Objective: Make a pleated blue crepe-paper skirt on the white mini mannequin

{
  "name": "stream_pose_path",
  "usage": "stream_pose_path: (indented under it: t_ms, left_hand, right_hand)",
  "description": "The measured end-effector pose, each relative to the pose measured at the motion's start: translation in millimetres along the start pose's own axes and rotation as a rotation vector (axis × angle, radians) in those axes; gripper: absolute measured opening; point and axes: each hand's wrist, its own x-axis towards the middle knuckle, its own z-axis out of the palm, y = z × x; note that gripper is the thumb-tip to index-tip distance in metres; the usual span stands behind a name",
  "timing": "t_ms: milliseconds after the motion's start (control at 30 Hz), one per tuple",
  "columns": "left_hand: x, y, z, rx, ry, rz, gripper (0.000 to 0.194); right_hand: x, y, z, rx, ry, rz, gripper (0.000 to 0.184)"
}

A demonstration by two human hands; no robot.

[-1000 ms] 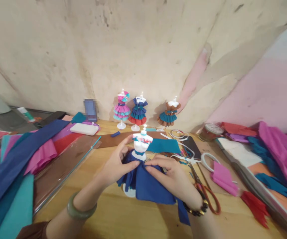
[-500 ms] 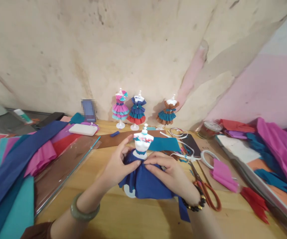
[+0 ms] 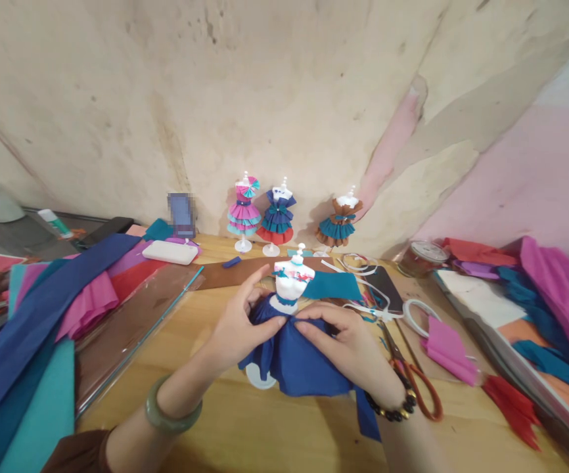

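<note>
A small white mannequin (image 3: 290, 284) stands on a round white base (image 3: 257, 378) on the wooden table (image 3: 245, 430). A dark blue paper skirt (image 3: 301, 364) is gathered at its waist. My left hand (image 3: 238, 325) pinches the blue paper at the waist from the left, fingers closed on it. From the right, my right hand (image 3: 346, 345) presses and pinches the same paper, thumb and fingers together. A strip of the blue paper hangs down toward the table edge by my right wrist.
Three dressed mannequins (image 3: 277, 220) stand by the wall. Red-handled scissors (image 3: 415, 387), a tape roll (image 3: 415, 318), white ribbon and a dark phone (image 3: 383, 286) lie right of my hands. Coloured paper sheets (image 3: 33, 328) pile up left, more paper (image 3: 555, 295) right. A white case (image 3: 169, 252) lies behind.
The camera view shifted slightly. Both hands stay pinched on the blue skirt at the mannequin's waist, gathering it a little tighter.
</note>
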Motion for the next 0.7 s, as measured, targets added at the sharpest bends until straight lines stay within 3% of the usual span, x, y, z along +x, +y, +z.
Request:
stream_pose_path:
  t_ms: [467, 700]
  left_hand:
    - [-1.2, 4.8, -1.0, 0.032, 0.079, 0.034, 0.083]
    - [-0.3, 9.7, -3.5, -0.062, -0.019, -0.099, 0.065]
  right_hand:
    - [-3.2, -5.4, 4.8, -0.103, 0.119, 0.011, 0.008]
    - [-3.5, -3.7, 10.1, -0.086, 0.062, 0.141, 0.016]
